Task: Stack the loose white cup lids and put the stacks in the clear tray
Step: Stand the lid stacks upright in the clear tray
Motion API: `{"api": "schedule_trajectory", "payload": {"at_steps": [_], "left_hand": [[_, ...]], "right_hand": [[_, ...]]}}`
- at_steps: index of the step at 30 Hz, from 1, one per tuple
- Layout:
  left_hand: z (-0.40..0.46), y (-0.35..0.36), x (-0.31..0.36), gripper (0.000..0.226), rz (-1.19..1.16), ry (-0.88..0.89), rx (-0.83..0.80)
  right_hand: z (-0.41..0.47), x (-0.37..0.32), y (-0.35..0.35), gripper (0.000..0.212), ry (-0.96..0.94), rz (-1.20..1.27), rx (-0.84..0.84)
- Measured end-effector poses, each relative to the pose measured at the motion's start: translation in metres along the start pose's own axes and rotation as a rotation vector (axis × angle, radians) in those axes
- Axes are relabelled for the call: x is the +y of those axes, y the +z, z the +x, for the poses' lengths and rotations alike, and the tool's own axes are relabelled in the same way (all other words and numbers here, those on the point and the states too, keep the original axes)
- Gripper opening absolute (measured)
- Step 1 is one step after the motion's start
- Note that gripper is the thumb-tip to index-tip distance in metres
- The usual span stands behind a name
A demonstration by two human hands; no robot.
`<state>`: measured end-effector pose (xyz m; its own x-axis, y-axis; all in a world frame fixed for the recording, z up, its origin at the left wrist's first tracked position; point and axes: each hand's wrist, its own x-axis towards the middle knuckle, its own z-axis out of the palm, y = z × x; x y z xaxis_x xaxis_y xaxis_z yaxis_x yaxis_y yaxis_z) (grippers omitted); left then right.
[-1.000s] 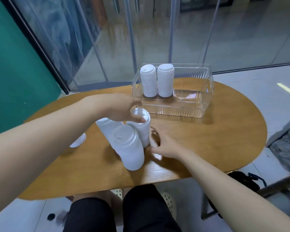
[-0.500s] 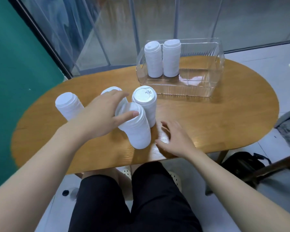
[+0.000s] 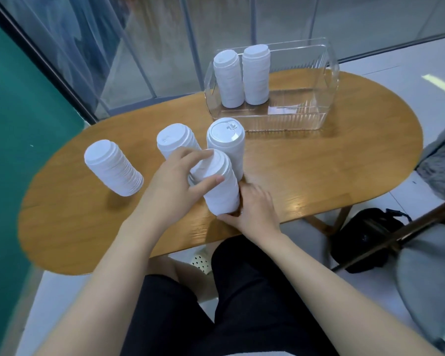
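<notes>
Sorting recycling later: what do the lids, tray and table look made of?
Lid stack: likely thin matte white plastic, moulded rims. Clear tray: see-through, glossy ribbed plastic, probably acrylic. Table: wood-grain top with a sheen, wood or veneer.

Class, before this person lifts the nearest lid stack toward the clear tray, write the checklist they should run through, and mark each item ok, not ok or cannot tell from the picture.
1. Left hand has a grip on the top of the nearest stack: ok, fingers and thumb curl around it.
2. Right hand supports the stack's base: ok, it holds the bottom.
3. Stack upright: not ok, it appears to lean.
4. Clear tray has free room: ok, its two stacks stand at the left end.
5. Neighbouring stack clear of the lift: cannot tell, it stands very close.
</notes>
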<state>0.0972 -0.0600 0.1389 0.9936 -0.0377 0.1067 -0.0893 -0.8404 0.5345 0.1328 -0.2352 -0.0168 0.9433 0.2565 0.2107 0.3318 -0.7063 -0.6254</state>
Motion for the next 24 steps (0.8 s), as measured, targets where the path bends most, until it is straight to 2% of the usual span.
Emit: {"api": "schedule_trajectory", "payload": {"at_steps": [9, 16, 19, 24], "left_hand": [[-0.010, 0.012, -0.013, 0.054, -0.169, 0.023, 0.064], [-0.023, 0.008, -0.012, 0.052, -0.307, 0.013, 0.077], [-0.032, 0.004, 0.007, 0.054, -0.291, 0.089, 0.062], [-0.010, -0.023, 0.065, 0.059, -0.191, 0.367, 0.005]], "right_hand": [[0.001, -0.004, 0.008, 0.070, 0.024, 0.071, -0.024], [-0.009, -0.005, -0.017, 0.058, -0.044, 0.069, -0.039], [-0.026, -0.004, -0.046, 0.061, -0.062, 0.118, -0.012], [-0.041, 0.000, -0.124, 0.074, 0.015, 0.183, 0.063]]}}
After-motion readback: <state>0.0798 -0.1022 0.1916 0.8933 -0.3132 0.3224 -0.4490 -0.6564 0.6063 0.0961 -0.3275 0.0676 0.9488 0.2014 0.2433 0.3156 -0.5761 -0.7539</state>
